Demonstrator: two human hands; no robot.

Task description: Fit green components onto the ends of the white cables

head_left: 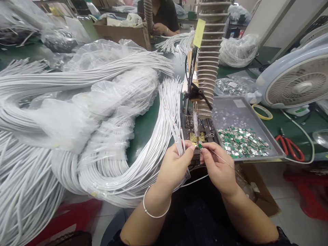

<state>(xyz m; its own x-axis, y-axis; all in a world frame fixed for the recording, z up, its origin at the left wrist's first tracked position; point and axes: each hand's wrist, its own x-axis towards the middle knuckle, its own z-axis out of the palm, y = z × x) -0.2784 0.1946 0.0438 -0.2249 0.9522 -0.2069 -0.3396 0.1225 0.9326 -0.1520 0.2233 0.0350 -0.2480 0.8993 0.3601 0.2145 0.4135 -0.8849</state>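
While between two hands [176,164] [220,167], one board [200,146]

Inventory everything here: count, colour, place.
Circuit board: one, green, at fingertips
Cables: many, white, left, centre
Bags: several, clear, left, back
Soldering iron: one, greyish, centre
Hoses: two, greyish, centre, back
Note: one, yellow, above iron
Tray: one, grey, right
Loose boards: many, green-silver, in tray
Fan: one, pale blue, right
Tape roll: one, yellow, right
Cutters: one, red-handled, right
Cartons: at least two, brown, back, floor
Stools: two, red, both sides
Table: one, green, centre
Co-worker: one, black top, back
Bracelet: one, silver, left wrist
Left hand, right hand: two, bare, at circuit board
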